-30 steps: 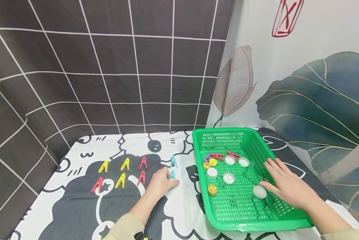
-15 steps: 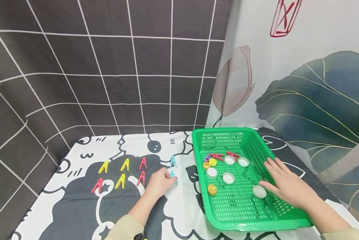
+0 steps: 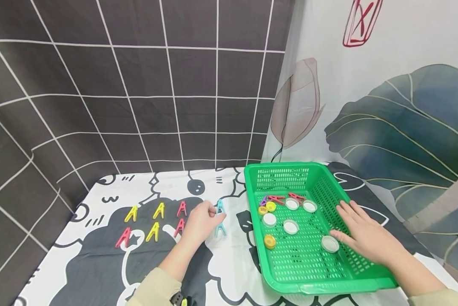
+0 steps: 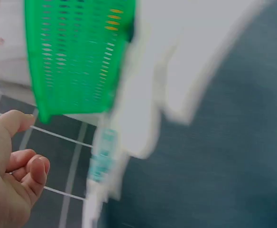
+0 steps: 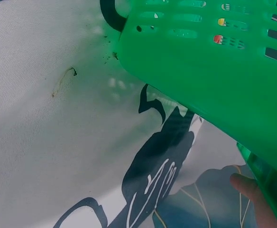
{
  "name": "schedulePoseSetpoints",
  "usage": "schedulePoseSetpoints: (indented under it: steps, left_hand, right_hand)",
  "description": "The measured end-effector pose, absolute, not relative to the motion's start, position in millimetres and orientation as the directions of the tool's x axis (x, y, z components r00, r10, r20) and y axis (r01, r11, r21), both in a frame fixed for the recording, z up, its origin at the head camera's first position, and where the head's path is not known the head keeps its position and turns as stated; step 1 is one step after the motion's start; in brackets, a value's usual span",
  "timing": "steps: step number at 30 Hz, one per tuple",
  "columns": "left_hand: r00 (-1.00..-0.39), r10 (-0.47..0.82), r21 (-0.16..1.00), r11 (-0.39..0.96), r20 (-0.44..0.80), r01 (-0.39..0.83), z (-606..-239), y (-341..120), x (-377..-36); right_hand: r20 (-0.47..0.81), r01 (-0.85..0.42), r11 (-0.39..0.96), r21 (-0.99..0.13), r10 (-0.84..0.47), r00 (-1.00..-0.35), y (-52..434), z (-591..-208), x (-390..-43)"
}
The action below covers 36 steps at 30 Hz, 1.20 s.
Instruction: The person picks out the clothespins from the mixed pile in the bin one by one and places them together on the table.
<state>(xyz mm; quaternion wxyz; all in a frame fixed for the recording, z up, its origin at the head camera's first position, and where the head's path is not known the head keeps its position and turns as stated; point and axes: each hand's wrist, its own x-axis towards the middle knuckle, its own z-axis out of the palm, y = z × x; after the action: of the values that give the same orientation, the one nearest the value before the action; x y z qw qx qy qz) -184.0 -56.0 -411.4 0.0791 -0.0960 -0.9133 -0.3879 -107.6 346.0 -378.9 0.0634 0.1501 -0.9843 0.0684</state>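
Note:
My left hand [image 3: 202, 221] hovers over the cartoon-print cloth with loosely curled fingers that hold nothing, as the left wrist view also shows of the hand [image 4: 13, 175]. Its fingertips are beside two teal clothespins, one farther [image 3: 220, 206] and one nearer [image 3: 220, 230]; a teal clothespin [image 4: 100, 161] lies blurred on the cloth, apart from the hand. My right hand [image 3: 360, 236] rests flat on the right side of the green basket [image 3: 286, 166], fingers straight, thumb next to a white cap [image 3: 330, 243].
Yellow clothespins [image 3: 159, 210] and pink ones [image 3: 181, 208] lie in two rows left of my left hand. The basket holds several white caps [image 3: 291, 226], yellow caps [image 3: 269, 241] and red clothespins [image 3: 277, 199]. A tiled wall and a leaf-print curtain [image 3: 385, 127] close the back.
My left hand let go of the nearer teal clothespin and drew back to the left and away; that clothespin now lies a little nearer to me. The right hand has stayed still.

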Motion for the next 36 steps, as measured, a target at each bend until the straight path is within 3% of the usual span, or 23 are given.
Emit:
schedulePoseSetpoints:
  steps: [7, 17, 29, 36]
  left_hand:
    - [-0.942, 0.163, 0.715, 0.617, 0.293, 0.329, -371.3, -36.6, -193.0]
    - [-0.906, 0.233, 0.744, 0.518, 0.353, 0.423, -355.4, 5.2, -202.1]
    - [-0.915, 0.228, 0.839, 0.372, 0.332, 0.397, -319.3, 46.8, -212.9]
    - [-0.933, 0.180, 0.932, 0.133, 0.313, 0.338, -298.5, 73.0, -223.6]
  right_hand:
    - [0.145, -0.305, 0.946, -0.106, -0.289, -0.946, 345.8, -379.8, -108.4]
    - [0.141, -0.306, 0.946, -0.110, -0.290, -0.947, 344.1, -380.5, -107.3]
    - [0.141, -0.298, 0.949, -0.102, -0.283, -0.949, 344.9, -376.0, -107.2]
    - [0.151, -0.310, 0.946, -0.095, -0.294, -0.944, 344.3, -377.7, -108.0]
